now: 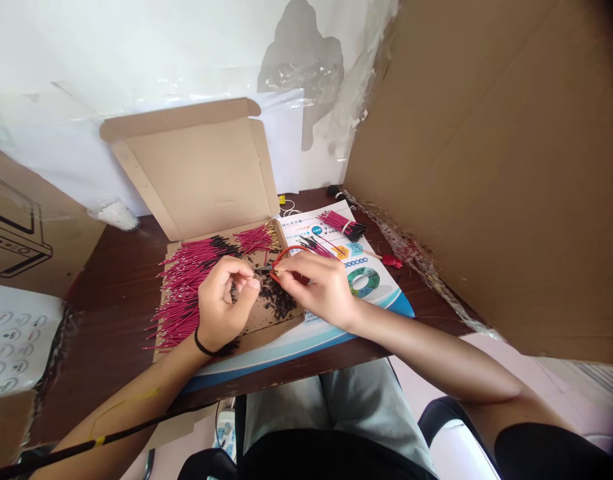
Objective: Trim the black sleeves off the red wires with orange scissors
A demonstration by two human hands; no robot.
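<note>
My left hand (226, 300) pinches a small dark wire end (261, 269) between thumb and fingers, above an open cardboard box (196, 180). My right hand (319, 287) grips a looped red wire (289, 251) close to that end, and the two hands nearly meet. Beneath them, a large heap of red wires with black ends (186, 293) fills the box's left side. A smaller red bunch with gold tips (256, 239) lies at the back, and black scraps (281, 300) are scattered near my hands. My hands hide part of the box floor.
A bundled sheaf of red wires (342, 225) and a red-handled tool (391, 261) lie on a printed leaflet (373, 293) on the dark wooden table (121, 280). A tall cardboard sheet (486, 167) stands at the right, and a printed sheet (16, 340) lies at the left.
</note>
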